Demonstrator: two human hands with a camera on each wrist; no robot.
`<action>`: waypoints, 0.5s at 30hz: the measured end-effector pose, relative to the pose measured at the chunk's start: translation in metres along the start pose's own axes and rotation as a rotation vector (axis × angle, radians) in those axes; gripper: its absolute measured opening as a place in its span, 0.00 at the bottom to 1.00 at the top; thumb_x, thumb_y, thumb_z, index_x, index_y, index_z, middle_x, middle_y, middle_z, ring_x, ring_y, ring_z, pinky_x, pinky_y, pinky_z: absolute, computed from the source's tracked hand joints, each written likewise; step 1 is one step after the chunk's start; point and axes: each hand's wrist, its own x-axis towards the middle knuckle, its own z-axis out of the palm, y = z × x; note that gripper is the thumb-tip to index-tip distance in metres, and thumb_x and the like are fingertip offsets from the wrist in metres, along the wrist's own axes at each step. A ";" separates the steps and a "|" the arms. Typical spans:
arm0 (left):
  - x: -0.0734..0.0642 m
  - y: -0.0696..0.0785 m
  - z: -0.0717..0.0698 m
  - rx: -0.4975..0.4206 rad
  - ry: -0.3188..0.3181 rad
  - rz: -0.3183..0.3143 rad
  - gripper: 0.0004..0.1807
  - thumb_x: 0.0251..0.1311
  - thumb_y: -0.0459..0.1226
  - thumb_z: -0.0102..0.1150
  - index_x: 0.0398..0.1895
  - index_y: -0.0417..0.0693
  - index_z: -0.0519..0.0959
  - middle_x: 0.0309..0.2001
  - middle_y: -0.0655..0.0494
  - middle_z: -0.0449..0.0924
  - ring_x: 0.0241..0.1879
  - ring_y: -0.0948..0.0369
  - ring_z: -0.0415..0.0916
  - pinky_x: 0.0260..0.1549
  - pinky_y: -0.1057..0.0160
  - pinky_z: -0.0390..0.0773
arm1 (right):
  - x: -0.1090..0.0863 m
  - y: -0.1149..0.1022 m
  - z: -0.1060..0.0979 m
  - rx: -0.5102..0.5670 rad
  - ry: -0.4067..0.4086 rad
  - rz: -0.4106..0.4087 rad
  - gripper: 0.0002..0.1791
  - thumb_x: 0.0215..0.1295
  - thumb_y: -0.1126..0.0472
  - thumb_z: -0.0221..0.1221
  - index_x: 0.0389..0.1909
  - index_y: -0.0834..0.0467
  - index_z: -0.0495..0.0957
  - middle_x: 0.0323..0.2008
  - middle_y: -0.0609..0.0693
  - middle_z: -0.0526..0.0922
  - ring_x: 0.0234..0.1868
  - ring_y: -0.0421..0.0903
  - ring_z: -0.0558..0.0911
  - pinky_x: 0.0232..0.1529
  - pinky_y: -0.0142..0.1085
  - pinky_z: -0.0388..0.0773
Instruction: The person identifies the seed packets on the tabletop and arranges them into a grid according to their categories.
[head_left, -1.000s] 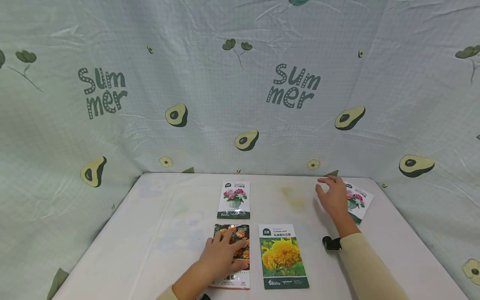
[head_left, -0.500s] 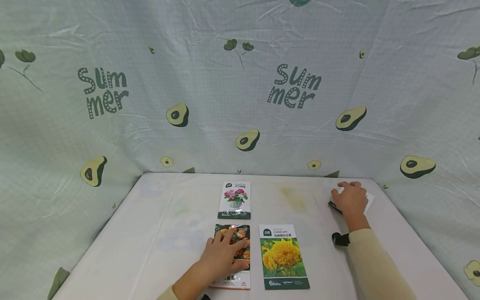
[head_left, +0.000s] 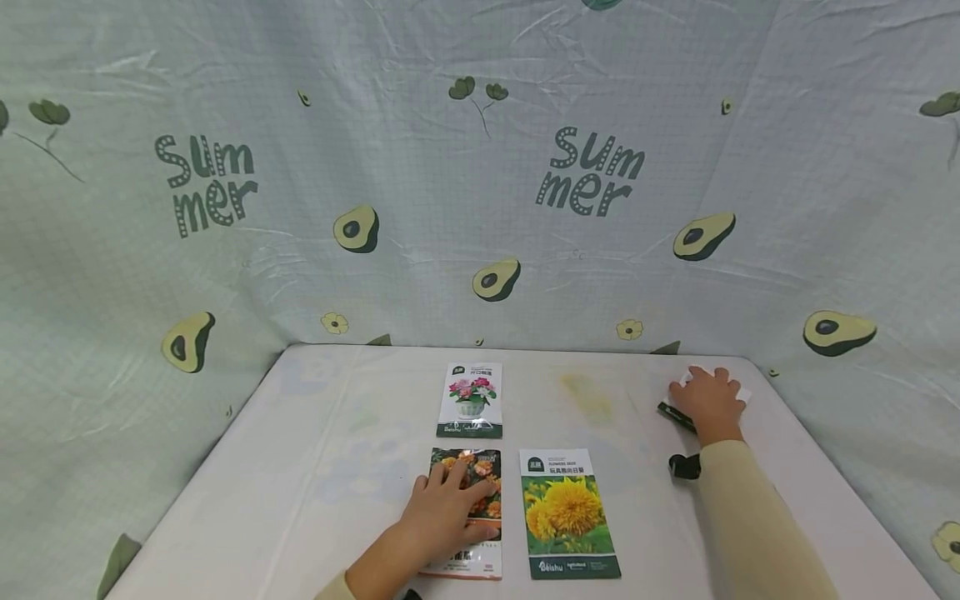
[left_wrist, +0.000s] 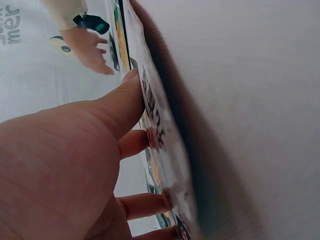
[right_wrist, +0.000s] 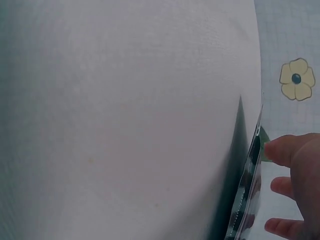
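Observation:
My left hand (head_left: 438, 512) rests on a seed packet with orange flowers (head_left: 480, 562), fingers spread across its front. In the left wrist view, the fingertips and thumb touch the face of this packet (left_wrist: 162, 120). At the back right, my right hand (head_left: 712, 404) lies over a tilted white packet with a dark green band (head_left: 677, 417), covering most of it. The right wrist view shows that packet (right_wrist: 246, 195) edge-on, with the spread fingers (right_wrist: 282, 150) close to its face.
A sunflower seed packet (head_left: 567, 512) lies to the right of the orange-flower one. Behind them is a packet with pink flowers in a pot (head_left: 471, 400). A patterned curtain (head_left: 420, 167) hangs behind the white table (head_left: 247, 500).
My right hand has moved right and come down over the tilted packet at the back right. The left hand stays in place on its packet.

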 end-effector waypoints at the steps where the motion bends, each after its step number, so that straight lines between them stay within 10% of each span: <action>1: 0.000 0.000 0.000 -0.002 -0.003 0.001 0.33 0.60 0.65 0.61 0.70 0.76 0.74 0.74 0.44 0.66 0.63 0.42 0.65 0.44 0.45 0.67 | 0.001 0.001 0.001 -0.003 -0.005 0.000 0.35 0.75 0.49 0.46 0.74 0.67 0.59 0.72 0.80 0.48 0.71 0.80 0.51 0.64 0.74 0.57; 15: 0.002 -0.002 0.002 -0.004 -0.009 0.009 0.32 0.62 0.65 0.59 0.70 0.76 0.73 0.74 0.43 0.65 0.63 0.41 0.65 0.45 0.44 0.67 | 0.005 0.003 0.001 -0.024 -0.050 -0.019 0.31 0.76 0.50 0.46 0.67 0.71 0.63 0.65 0.79 0.54 0.66 0.78 0.55 0.62 0.74 0.58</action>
